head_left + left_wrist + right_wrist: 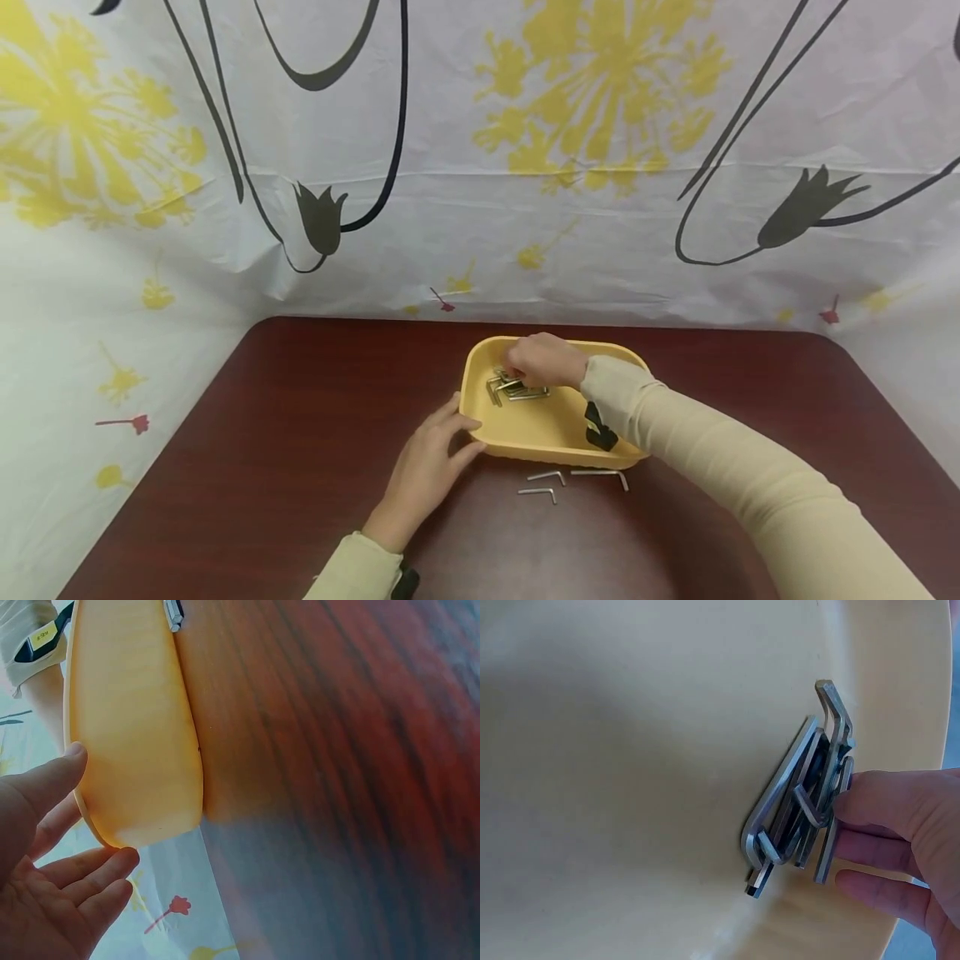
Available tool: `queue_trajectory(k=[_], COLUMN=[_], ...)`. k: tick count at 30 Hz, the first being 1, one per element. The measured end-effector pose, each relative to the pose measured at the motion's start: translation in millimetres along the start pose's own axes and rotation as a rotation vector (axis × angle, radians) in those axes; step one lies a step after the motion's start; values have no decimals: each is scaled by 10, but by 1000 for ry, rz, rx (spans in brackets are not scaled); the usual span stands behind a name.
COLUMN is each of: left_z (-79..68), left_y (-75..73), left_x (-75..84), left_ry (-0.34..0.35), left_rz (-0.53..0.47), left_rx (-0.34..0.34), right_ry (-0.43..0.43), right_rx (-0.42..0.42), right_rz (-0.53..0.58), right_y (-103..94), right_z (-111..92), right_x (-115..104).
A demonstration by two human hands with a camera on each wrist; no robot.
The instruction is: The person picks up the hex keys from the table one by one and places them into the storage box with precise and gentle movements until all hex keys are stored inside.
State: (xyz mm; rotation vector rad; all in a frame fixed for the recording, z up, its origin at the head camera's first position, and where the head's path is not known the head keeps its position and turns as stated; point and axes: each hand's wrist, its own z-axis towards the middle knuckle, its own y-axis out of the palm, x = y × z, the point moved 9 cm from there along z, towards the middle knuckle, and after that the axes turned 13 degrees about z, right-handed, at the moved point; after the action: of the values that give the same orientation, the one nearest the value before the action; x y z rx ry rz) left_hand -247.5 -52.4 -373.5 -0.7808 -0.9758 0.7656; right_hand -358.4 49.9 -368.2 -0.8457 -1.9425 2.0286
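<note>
A yellow plastic tray (536,427) sits on the table, with a small pile of silver L-shaped Allen keys (780,799) near its left end. My right hand (550,361) reaches into the tray over that pile. In the right wrist view its thumb and fingers pinch an Allen key (832,851) at the pile's edge; other keys lie against it. My left hand (422,475) holds the tray's near left corner, its thumb (56,776) on the rim and other fingers around the corner. Three loose Allen keys (600,473) rest on the table before the tray.
The dark reddish-brown table (322,417) extends to both sides of the tray. A white sheet (435,167) with yellow and grey flower prints hangs behind the table and along its sides. My right forearm crosses above the tray's right end.
</note>
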Motion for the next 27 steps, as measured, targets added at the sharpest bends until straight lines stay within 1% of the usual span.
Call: queue_trajectory(k=[4,7,11,15,21,27], left_z=[-5,-12,-11,-4,6,-16], left_y=[-30,-39,-18,-2,-5,-2], left_x=[1,3,17,24,35,28], left_ry=[8,9,8,6,19,9], left_rz=[0,-6,-4,-2,5,-2], left_rx=[36,46,31,23,38,28], right_ry=[-11,-10,20,40,49,46], right_rx=[21,14,-7,-9,7,15], right_rz=[-14,-11,12,24,10,53], right_y=[-27,-26,-1,-3,-42,-80], right_z=[19,26,-1,-18,-40,-72], right_x=[5,-3,29,68,87,53])
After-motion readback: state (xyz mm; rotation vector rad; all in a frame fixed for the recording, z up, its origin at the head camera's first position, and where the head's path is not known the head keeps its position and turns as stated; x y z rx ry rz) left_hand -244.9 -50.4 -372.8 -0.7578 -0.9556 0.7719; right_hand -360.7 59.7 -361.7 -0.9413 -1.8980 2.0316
